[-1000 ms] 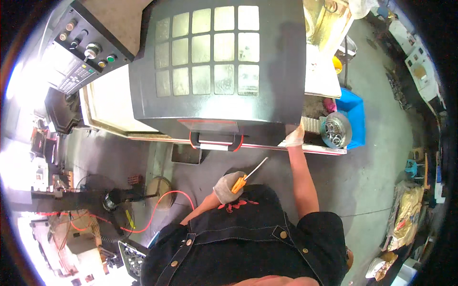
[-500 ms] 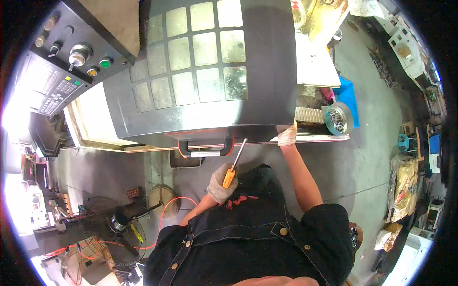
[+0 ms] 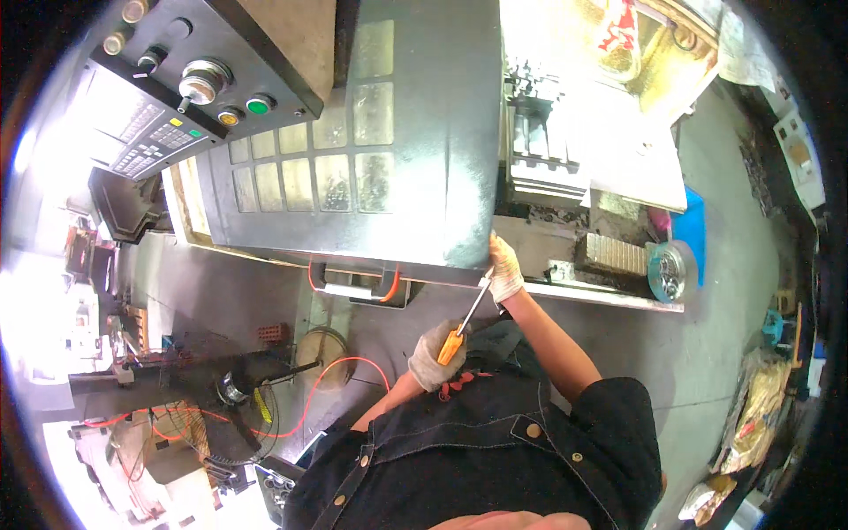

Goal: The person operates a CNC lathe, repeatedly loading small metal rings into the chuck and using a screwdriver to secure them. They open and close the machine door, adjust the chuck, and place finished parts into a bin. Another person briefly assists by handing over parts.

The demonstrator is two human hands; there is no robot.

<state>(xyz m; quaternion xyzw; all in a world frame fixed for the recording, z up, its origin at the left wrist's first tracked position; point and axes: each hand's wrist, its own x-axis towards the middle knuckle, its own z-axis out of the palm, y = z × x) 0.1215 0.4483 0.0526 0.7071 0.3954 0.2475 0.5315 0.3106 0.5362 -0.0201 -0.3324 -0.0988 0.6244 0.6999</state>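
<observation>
My left hand (image 3: 436, 357), in a pale work glove, is closed round an air blow gun (image 3: 451, 346) with an orange body and a long slim metal nozzle. The nozzle slants up and right, its tip close to my right hand. A red hose (image 3: 322, 378) runs to my left forearm; where it joins is hidden. My right hand (image 3: 505, 269), also gloved, grips the lower right edge of the dark machine door (image 3: 442, 194), fingers partly hidden. The door has a grid of small windows and a handle (image 3: 352, 290) at its lower edge. Right of it, the machine's inside shows.
A control panel (image 3: 256, 71) with knobs and buttons juts in at upper left. Metal tooling (image 3: 543, 146) stands inside the machine. On its front ledge are a stacked metal block (image 3: 611, 256) and a round tub of parts (image 3: 671, 272). A fan (image 3: 231, 389) stands lower left.
The machine door has slid left with my right hand on its edge, baring the tooling inside. My left hand has moved right with the air blow gun, its nozzle now nearer my right hand.
</observation>
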